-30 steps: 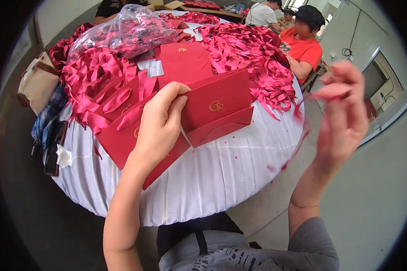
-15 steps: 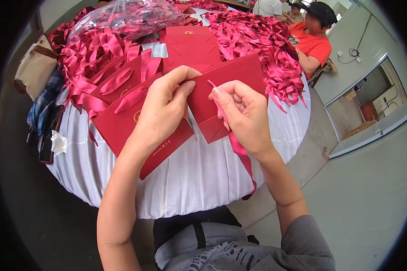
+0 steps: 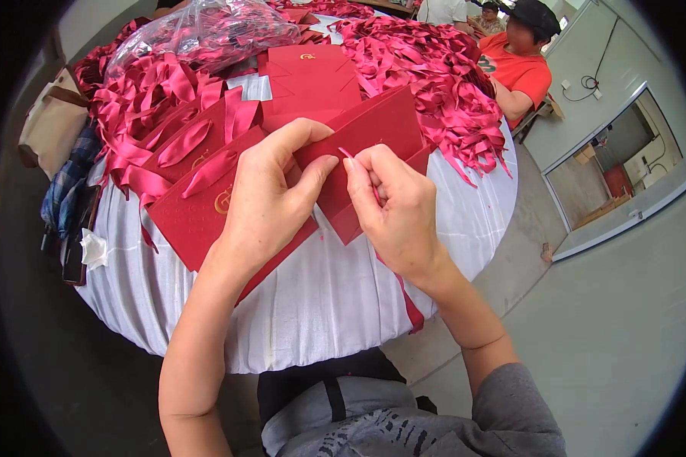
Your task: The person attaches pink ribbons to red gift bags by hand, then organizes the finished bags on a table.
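My left hand (image 3: 270, 183) grips the upper edge of a red paper bag (image 3: 392, 122), its thumb on the near face and its fingers partly hidden behind. Against that face, my right hand (image 3: 392, 198) pinches a thin end of a pink ribbon (image 3: 411, 308). The tip pokes up above my fingertips, close to the bag. Below my hand the rest of the ribbon hangs over the table edge. Under my left hand and to its left lie red bags with ribbon handles (image 3: 206, 171). Another flat red bag (image 3: 312, 80) lies beyond my hands.
Pink ribbons (image 3: 427, 65) are heaped at the far right, more (image 3: 149, 99) at the left beneath a clear plastic bag (image 3: 206, 34). A beige bag (image 3: 53, 126), folded umbrella (image 3: 68, 186) and crumpled tissue (image 3: 94, 248) line the left edge. A person in orange (image 3: 522, 72) sits far right.
My right fingers have closed more tightly around the ribbon end, and the hand has turned and shifted slightly left. The held bag has tilted, with its opening edge showing more.
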The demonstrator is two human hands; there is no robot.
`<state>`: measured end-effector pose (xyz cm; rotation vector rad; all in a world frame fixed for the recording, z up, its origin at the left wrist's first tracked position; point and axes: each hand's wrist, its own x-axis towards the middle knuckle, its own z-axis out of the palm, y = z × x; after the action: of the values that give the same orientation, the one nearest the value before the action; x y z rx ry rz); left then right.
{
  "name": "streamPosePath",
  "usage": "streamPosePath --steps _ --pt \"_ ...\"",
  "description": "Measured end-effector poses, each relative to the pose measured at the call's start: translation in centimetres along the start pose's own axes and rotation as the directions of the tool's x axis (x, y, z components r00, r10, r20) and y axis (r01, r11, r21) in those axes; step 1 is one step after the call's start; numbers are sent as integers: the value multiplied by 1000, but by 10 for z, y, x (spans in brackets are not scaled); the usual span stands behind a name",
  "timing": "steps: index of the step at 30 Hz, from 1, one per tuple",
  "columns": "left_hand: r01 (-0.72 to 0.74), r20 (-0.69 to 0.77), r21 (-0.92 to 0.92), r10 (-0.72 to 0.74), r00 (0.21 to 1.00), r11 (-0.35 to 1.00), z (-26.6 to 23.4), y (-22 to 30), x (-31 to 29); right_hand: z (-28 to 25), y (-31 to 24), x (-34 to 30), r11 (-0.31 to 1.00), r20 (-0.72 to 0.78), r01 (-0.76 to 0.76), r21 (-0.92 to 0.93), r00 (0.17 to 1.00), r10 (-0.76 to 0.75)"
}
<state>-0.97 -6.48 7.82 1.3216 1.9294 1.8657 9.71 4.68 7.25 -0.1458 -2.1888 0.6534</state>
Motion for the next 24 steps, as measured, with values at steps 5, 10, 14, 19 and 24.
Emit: streamPosePath --steps 5,10,14,19,24 --pt "-80 -2 -21 80 997 997 3 -1 0 -1 3 -4 992 38 98 -82 995 -95" --pt "-157 -21 -2 157 987 988 4 -2 -3 -13 -7 3 1000 119 -13 -5 993 14" --pt "-213 14 117 213 977 970 2 1 -4 -24 -14 13 967 210 -220 128 959 190" --pt "-316 30 180 316 948 931 4 8 -4 -23 -11 12 942 222 -265 203 950 220" --pt "-403 48 160 401 915 901 7 7 -7 -23 -17 14 959 196 -238 155 959 207"
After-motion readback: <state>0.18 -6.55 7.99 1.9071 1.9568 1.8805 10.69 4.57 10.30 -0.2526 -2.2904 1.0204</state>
